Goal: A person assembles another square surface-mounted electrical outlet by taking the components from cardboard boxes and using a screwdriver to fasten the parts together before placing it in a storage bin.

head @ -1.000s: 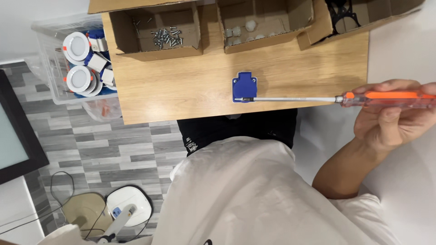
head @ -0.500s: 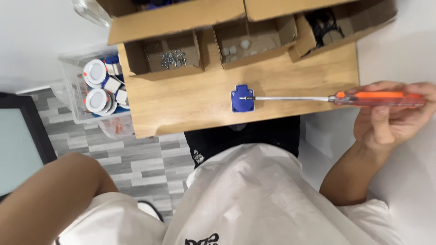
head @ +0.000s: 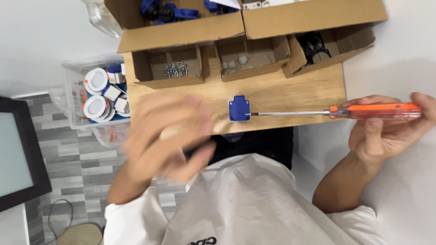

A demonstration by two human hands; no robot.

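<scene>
The screwdriver (head: 345, 111) is gripped by the right hand (head: 386, 131), its tip kept square on the socket (head: 239, 109) at the desk's near edge; the blurred left hand (head: 168, 136) is spread, empty.

screwdriver (head: 336, 111): clear orange handle, shiny silver shaft
socket box (head: 239, 109): bright blue
table (head: 290, 90): light brown wood with thin grain lines
cardboard boxes (head: 181, 34): plain brown
screws (head: 175, 69): silver grey
round lamps (head: 96, 94): white with silver rims
floor (head: 68, 168): grey plank pattern
shirt (head: 245, 204): pale cream
</scene>
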